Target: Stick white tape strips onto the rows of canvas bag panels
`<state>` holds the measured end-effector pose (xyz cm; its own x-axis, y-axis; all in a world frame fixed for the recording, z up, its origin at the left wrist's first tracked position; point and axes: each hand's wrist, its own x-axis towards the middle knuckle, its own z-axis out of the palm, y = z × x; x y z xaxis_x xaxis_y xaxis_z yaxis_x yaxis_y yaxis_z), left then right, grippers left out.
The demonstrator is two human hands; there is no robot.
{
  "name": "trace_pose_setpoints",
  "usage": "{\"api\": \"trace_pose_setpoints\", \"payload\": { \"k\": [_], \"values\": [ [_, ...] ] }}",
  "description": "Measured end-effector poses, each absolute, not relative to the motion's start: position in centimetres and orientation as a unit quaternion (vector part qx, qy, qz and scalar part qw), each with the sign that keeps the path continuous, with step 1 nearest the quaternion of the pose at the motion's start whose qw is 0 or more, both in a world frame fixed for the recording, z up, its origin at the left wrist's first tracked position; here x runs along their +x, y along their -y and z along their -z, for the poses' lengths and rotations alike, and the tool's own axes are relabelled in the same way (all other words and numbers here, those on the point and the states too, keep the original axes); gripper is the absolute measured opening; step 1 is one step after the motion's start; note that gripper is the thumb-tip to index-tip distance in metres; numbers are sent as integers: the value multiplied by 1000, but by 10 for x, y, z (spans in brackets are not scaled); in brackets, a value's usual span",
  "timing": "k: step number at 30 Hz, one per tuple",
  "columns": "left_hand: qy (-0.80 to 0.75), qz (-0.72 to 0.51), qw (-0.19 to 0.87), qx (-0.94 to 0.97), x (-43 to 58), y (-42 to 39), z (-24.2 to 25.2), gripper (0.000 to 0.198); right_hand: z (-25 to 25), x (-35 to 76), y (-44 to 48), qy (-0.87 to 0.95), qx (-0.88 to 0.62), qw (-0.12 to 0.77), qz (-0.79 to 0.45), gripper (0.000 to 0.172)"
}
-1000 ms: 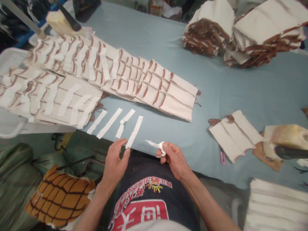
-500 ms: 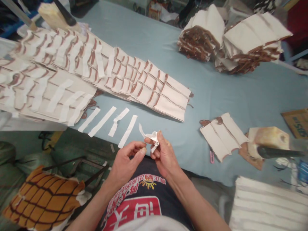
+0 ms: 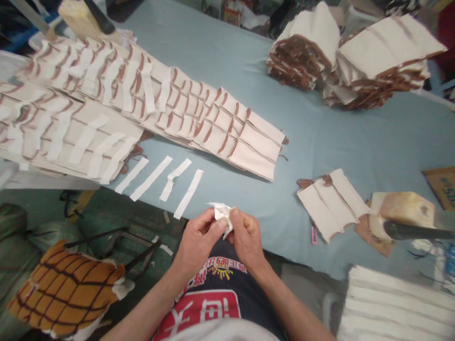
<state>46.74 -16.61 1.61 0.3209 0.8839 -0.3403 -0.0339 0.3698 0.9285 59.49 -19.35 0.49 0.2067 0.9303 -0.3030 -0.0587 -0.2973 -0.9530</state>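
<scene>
Both hands meet at the table's front edge around a crumpled strip of white fabric [image 3: 222, 214]. My left hand [image 3: 199, 238] is closed, its thumb pressing the strip against the fingers. From the other side my right hand [image 3: 248, 233] pinches the same strip; part of it is hidden by the fingers. Just left of the hands, several flat white strips lie apart on the table, the nearest strip [image 3: 189, 194] slanting up to the right. Beyond them runs a long overlapping row of cream fabric panels [image 3: 254, 147] with brown edging, and more white strips lie across its left part.
Two stacks of cream pieces [image 3: 305, 52] stand at the back right. To the right lie a single cream panel [image 3: 332, 203], a pink clip [image 3: 313, 235] and a yellowed block with a dark handle [image 3: 405, 208]. An orange checked cushion [image 3: 67, 289] sits below left.
My left hand has moved right and up and now grips the white strip too. Earlier only the right hand held it, with one end hanging out to the left.
</scene>
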Motion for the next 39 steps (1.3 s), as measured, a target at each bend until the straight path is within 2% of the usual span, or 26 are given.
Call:
{"api": "trace_pose_setpoints", "payload": {
  "k": [10, 18, 23, 32, 39],
  "values": [
    [-520, -375, 660, 390, 462, 160, -1, 23, 1, 605, 190, 377, -632, 475, -482, 59],
    [-507, -369, 706, 328, 445, 154, 16, 27, 9, 599, 181, 201, -571, 521, -602, 55],
    [-470, -382, 758, 243, 452, 149, 6, 32, 4, 593, 171, 93, -502, 544, -665, 57],
    [-418, -359, 831, 79, 447, 136, 0, 29, 8, 588, 165, 23, -413, 509, -755, 69],
    [-438, -354, 819, 104, 443, 129, 7, 32, 11, 601, 178, 91, -370, 441, -812, 56]
  ]
}}
